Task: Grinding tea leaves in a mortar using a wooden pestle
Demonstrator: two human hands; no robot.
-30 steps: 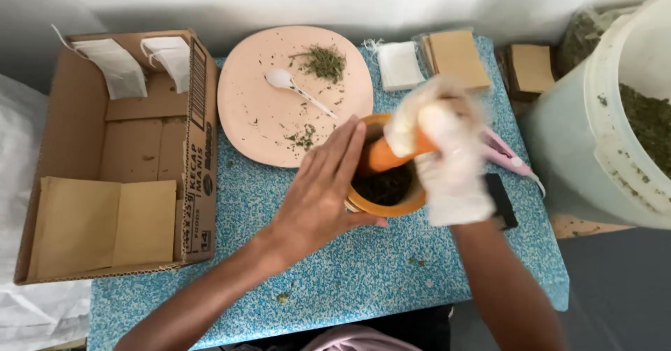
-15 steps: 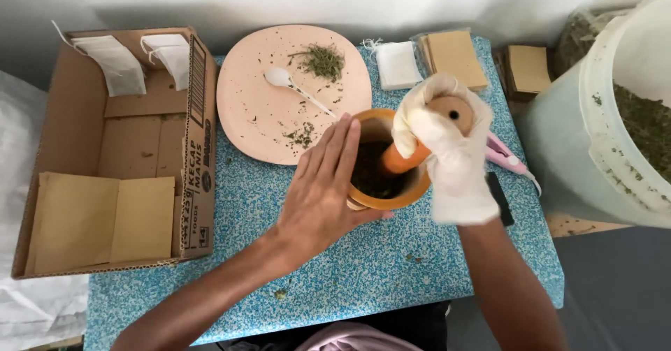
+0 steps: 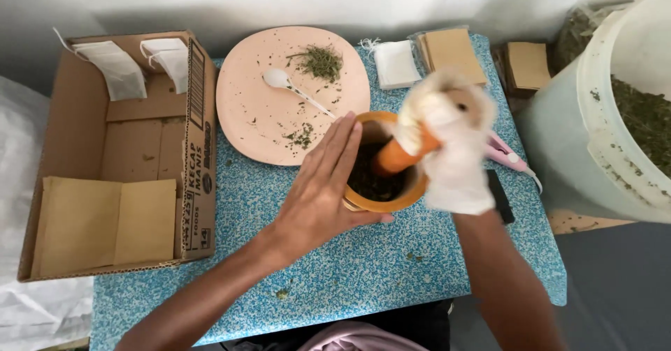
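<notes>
- The bare left hand (image 3: 318, 194) lies flat, fingers straight, against the near-left side of the round orange mortar bowl (image 3: 381, 197) of dark herbs.
- The white-gloved right hand (image 3: 451, 148), blurred, is wrapped around the orange wooden pestle (image 3: 398, 157), whose tip sits inside the bowl.
- Beyond the left fingertips lies a pink round plate (image 3: 265, 113) bearing a white plastic spoon (image 3: 279, 80).

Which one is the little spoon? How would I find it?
Look at the speckled blue table, then the big pink plate at its back. The small white spoon lies on the plate beside the green herb pile; nothing else on the plate is white.
</notes>
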